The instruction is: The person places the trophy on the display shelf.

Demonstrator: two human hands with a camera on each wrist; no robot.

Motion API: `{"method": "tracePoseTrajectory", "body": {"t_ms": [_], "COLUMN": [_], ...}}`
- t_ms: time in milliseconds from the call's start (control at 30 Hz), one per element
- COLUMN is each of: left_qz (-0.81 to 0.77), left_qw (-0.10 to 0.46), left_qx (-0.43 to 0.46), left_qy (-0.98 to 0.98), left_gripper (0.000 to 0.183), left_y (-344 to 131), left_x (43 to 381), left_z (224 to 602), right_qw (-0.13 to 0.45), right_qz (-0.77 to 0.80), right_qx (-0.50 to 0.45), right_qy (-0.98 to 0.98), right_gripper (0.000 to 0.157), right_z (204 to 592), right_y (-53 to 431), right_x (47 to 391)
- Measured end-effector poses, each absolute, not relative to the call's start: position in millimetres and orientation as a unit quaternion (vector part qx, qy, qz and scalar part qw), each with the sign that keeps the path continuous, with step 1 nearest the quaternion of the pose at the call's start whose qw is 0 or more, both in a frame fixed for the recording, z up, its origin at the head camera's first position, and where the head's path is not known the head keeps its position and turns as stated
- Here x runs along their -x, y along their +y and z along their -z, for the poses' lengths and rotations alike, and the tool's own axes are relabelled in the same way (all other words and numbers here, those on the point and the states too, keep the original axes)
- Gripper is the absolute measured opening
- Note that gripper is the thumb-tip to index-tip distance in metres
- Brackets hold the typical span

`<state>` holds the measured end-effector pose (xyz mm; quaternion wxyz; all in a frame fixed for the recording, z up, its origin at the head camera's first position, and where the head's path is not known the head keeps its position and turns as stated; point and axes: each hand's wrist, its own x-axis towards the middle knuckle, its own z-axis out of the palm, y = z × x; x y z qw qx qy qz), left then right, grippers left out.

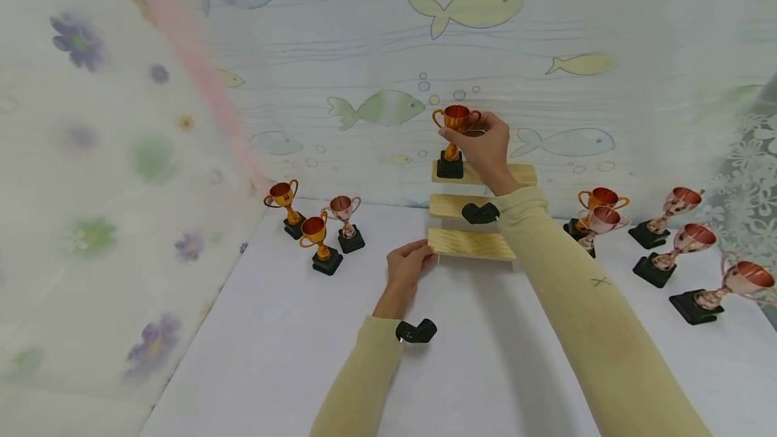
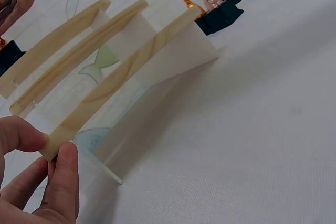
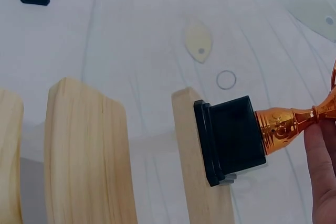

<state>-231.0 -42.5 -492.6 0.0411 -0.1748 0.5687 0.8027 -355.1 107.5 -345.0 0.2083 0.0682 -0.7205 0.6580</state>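
Note:
My right hand (image 1: 487, 147) holds a small gold trophy cup (image 1: 456, 117) by its upper part. The trophy stands upright, its black base (image 3: 236, 137) against the left end of the top wooden board in the right wrist view. That board belongs to a three-step display stand (image 1: 473, 245) with pale wooden treads and clear supports. Low on the left, my left hand (image 1: 405, 268) pinches the near left corner of the bottom tread (image 2: 113, 85) between thumb and fingers.
To the left on the white table (image 1: 255, 356) stand two gold trophies (image 1: 314, 231) and a rose-gold one (image 1: 343, 211). At the right are a gold trophy (image 1: 601, 197) and several rose-gold trophies (image 1: 694, 240). A fish-patterned curtain (image 1: 364, 32) hangs behind the stand.

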Motion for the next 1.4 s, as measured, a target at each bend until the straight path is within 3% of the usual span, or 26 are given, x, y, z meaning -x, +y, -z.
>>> {"method": "tracePoseTrajectory", "body": {"t_ms": [467,700,967,1100,1233,1400], "left_qz": [-0.801,-0.800,-0.806,-0.805,-0.801,-0.797], "left_qw": [0.045,0.042,0.040,0.042,0.043,0.041], "left_qx": [0.170,0.171,0.172,0.174,0.174,0.170], "left_qy": [0.573,0.573,0.566,0.565,0.571,0.578], "left_gripper": [0.027,0.028,0.029,0.029,0.029,0.030], "left_y": [-38.9,-39.3,-42.2,-41.8,-42.0,-42.5], "left_x": [230.8,231.7,229.1,228.0,228.9,230.5], "left_z": [491.7,491.8,492.4,493.2,495.3,495.7], "right_qw": [0.220,0.176,0.095,0.059,0.081,0.175], "right_qz": [-0.662,-0.658,-0.612,-0.560,-0.525,-0.504], "right_qx": [-0.075,-0.068,-0.058,-0.073,-0.101,-0.130], "right_qy": [-0.713,-0.729,-0.783,-0.823,-0.841,-0.835], "right_gripper": [0.034,0.035,0.068,0.073,0.070,0.060], "right_z": [345.1,339.8,338.8,333.9,328.0,330.5], "right_y": [109.9,112.6,135.1,154.8,178.5,213.0], "right_x": [353.9,345.9,322.5,305.5,291.1,274.9]}}
